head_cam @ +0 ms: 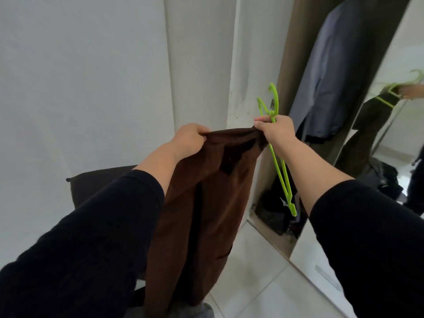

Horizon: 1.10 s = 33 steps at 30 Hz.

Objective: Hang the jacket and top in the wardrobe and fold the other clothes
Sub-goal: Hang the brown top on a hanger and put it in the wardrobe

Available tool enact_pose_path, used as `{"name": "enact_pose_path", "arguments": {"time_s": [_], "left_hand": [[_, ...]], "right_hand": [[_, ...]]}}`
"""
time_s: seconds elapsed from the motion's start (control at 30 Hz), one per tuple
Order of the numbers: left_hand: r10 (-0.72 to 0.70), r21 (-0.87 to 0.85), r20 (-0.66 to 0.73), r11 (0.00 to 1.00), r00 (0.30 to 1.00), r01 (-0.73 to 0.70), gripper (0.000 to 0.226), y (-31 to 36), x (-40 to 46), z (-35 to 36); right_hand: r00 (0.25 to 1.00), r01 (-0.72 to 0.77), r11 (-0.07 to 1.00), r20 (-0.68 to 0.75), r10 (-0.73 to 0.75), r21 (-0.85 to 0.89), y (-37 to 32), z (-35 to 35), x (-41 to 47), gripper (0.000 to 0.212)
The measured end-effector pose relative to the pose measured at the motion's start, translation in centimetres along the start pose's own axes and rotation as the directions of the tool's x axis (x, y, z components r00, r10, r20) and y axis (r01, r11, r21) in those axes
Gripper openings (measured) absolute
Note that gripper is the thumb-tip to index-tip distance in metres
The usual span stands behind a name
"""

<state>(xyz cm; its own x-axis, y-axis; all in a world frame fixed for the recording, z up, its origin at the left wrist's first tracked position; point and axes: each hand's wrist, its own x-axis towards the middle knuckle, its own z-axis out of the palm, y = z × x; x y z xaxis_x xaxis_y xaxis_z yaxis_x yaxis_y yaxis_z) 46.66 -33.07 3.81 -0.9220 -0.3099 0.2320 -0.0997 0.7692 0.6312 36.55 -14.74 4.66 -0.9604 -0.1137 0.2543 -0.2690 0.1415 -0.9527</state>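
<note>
Brown jacket [206, 203] hangs gripped between left hand [190, 138] and right hand [277, 129].

Head view looks forward and down, close over both forearms, toward the wardrobe [321, 88].

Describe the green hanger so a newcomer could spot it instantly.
Start at the open wardrobe on the right. Just before it, the right hand grips a lime-green plastic hanger and one edge of the brown jacket. It is the only bright thing among dark clothes.
</note>
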Motion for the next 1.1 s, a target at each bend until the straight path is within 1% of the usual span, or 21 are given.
{"name": "enact_pose_path", "arguments": {"time_s": [0.07,0.13,0.17,0.2,0.23,0.27,0.3,0.33,0.37,0.4,0.5,0.53,0.6,0.63,0.67,0.73,0.83,0.87,0.97,1.03,1.1], "left_hand": [[-0.085,-0.213,0.020,0.973,0.996,0.088,0.034,1.4,0.3,1.6],[-0.150,-0.412,0.043,0.898,0.988,0.155,0.025,2.5,0.4,3.2],[-0.160,-0.460,0.072,0.870,0.984,0.175,0.028,3.1,0.3,3.9],[-0.154,-0.430,0.100,0.884,0.983,0.182,0.045,3.6,0.1,4.3],[-0.142,-0.306,0.115,0.937,0.983,0.171,0.060,3.9,-0.3,4.6],[-0.121,-0.108,0.102,0.985,0.987,0.132,0.065,4.0,-0.5,5.1],[-0.074,0.113,0.062,0.991,0.995,0.067,0.063,3.9,-0.7,5.8],[-0.020,0.284,0.024,0.959,0.999,0.013,0.059,3.9,-1.0,6.5],[0.021,0.372,0.000,0.928,1.000,-0.019,0.058,4.0,-1.2,7.3],[0.048,0.396,-0.004,0.917,0.999,-0.042,0.058,4.1,-1.4,8.1],[0.043,0.329,0.046,0.943,0.998,-0.056,0.058,3.8,-1.7,10.0],[0.027,0.313,0.067,0.948,0.997,-0.046,0.053,3.5,-1.8,10.3],[-0.032,0.237,0.121,0.971,0.992,0.002,0.030,3.3,-2.1,10.8],[-0.073,0.134,0.144,0.989,0.987,0.054,0.022,3.5,-2.3,11.1],[-0.111,-0.010,0.156,0.993,0.981,0.114,0.022,3.9,-2.5,11.5],[-0.172,-0.247,0.161,0.946,0.972,0.208,0.024,5.4,-2.6,12.2],[-0.170,-0.424,0.164,0.877,0.972,0.224,0.034,7.3,-1.7,12.9],[-0.160,-0.426,0.126,0.882,0.979,0.200,0.039,7.7,-1.1,13.1],[-0.149,-0.283,-0.038,0.950,0.988,0.132,0.040,8.2,0.4,13.9],[-0.147,-0.216,-0.060,0.968,0.987,0.130,0.038,8.6,0.7,14.7],[-0.150,-0.150,-0.041,0.978,0.988,0.142,0.036,8.7,0.8,15.5]], "right_hand": [[1.000,-0.008,1.000,0.017,0.008,-0.013,0.3,-1.5,0.1,0.014],[0.999,-0.017,1.000,0.047,0.017,-0.005,0.4,-2.8,0.2,0.018],[0.998,-0.018,0.999,0.060,0.020,-0.030,0.4,-3.5,0.2,0.022],[0.997,-0.016,0.998,0.071,0.021,-0.060,0.4,-4.1,0.2,0.026],[0.997,-0.016,0.996,0.080,0.023,-0.084,0.5,-4.7,0.3,0.029],[0.996,-0.016,0.994,0.089,0.025,-0.106,0.7,-5.3,0.4,0.031],[0.995,-0.012,0.992,0.096,0.024,-0.123,0.9,-5.9,0.5,0.032],[0.995,-0.006,0.991,0.095,0.019,-0.137,1.2,-6.4,0.5,0.034],[0.996,-0.002,0.989,0.088,0.015,-0.146,1.5,-6.9,0.5,0.035],[0.997,-0.002,0.988,0.080,0.015,-0.152,1.9,-7.4,0.4,0.036],[0.998,-0.048,0.986,0.025,0.053,-0.162,3.2,-9.1,0.3,0.036],[0.997,-0.070,0.984,0.000,0.071,-0.162,3.7,-9.9,0.2,0.036],[0.996,-0.092,0.984,-0.007,0.092,-0.153,4.5,-11.4,0.2,0.036],[0.996,-0.086,0.983,0.007,0.088,-0.161,4.8,-12.0,0.2,0.037],[0.996,-0.077,0.981,0.021,0.082,-0.177,5.0,-12.5,0.2,0.037],[0.997,-0.062,0.975,0.037,0.072,-0.216,5.1,-13.3,0.1,0.036],[0.993,-0.047,0.941,0.084,0.080,-0.335,5.9,-14.4,0.2,0.027],[0.990,-0.052,0.922,0.104,0.099,-0.384,6.2,-15.0,0.2,0.029],[0.981,-0.024,0.882,0.158,0.111,-0.471,7.2,-16.8,-0.3,0.050],[0.982,0.000,0.872,0.165,0.093,-0.490,7.5,-17.8,-0.9,0.064],[0.982,0.030,0.861,0.175,0.069,-0.507,7.6,-18.5,-1.4,0.068]]}}
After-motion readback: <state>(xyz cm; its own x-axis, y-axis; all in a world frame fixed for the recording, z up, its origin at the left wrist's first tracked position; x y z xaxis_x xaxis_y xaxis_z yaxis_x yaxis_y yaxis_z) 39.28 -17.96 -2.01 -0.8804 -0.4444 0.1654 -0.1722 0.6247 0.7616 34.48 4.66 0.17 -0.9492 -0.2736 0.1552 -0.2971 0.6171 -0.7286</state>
